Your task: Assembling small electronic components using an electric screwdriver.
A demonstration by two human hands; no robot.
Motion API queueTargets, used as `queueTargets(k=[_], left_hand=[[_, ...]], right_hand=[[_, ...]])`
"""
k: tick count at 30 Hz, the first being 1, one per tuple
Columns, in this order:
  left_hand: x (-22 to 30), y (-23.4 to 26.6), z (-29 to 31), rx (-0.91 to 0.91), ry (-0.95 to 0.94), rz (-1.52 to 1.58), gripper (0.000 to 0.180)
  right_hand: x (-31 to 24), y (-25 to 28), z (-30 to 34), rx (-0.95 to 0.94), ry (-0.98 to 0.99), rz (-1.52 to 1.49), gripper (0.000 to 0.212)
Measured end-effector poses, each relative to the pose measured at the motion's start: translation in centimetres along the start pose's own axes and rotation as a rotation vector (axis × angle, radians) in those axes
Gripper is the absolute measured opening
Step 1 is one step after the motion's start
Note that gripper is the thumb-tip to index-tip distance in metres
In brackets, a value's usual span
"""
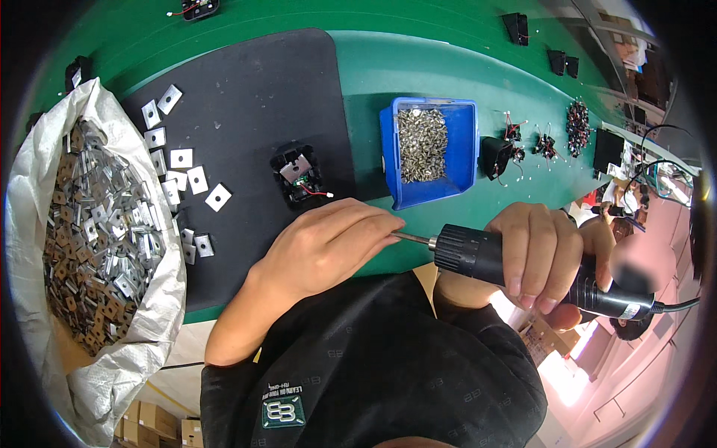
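Note:
My right hand [549, 257] is wrapped around a black electric screwdriver [478, 254], held nearly level with its bit pointing left. At the bit's tip, the fingers of my left hand [328, 243] are pinched together; whatever is between them is hidden. Just beyond that hand, a small black plastic housing [284, 158] lies on the black mat [254, 97], with a metal plate, a green circuit board and a red-and-white wire lead in it. To its right stands a blue bin [457, 190] holding many small screws [423, 145].
A white woven sack [160, 328] full of square metal plates [97, 224] stands at the left. Several loose plates [196, 180] lie along the mat's left side. Wired parts [546, 144] and another black housing [494, 157] sit right of the bin. A cable [678, 305] trails from the screwdriver.

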State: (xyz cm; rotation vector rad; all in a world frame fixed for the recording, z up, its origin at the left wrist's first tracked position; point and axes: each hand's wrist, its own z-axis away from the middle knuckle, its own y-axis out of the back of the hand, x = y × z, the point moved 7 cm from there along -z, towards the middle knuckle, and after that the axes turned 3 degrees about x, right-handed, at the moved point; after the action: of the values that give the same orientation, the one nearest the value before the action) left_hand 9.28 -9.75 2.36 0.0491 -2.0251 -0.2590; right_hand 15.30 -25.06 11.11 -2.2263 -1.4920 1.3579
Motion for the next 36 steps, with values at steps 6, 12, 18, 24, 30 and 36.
queueTargets(k=[6, 12, 18, 24, 30, 36], left_hand=[[0.2, 0.0, -0.4, 0.006, -0.004, 0.016, 0.027], [0.0, 0.2, -0.3, 0.012, -0.021, 0.01, 0.028], [-0.1, -0.2, -0.5, -0.018, -0.018, 0.03, 0.027], [-0.1, -0.4, -0.6, -0.05, -0.013, 0.053, 0.026], [-0.1, -0.5, -0.5, -0.064, -0.034, 0.055, 0.024], [-0.2, -0.2, -0.3, -0.015, -0.023, 0.004, 0.025]], right_hand=[[-0.1, -0.2, -0.1, -0.033, 0.015, 0.015, 0.038], [-1.0, -0.5, -0.2, -0.015, 0.086, -0.023, 0.038], [-0.9, -0.5, -0.1, -0.002, 0.07, 0.0, 0.037], [-0.9, -0.5, -0.1, -0.049, 0.095, -0.017, 0.037], [-0.6, -0.6, -0.2, -0.064, 0.109, -0.043, 0.036], [-0.2, -0.4, 0.0, -0.042, 0.082, 0.002, 0.036]])
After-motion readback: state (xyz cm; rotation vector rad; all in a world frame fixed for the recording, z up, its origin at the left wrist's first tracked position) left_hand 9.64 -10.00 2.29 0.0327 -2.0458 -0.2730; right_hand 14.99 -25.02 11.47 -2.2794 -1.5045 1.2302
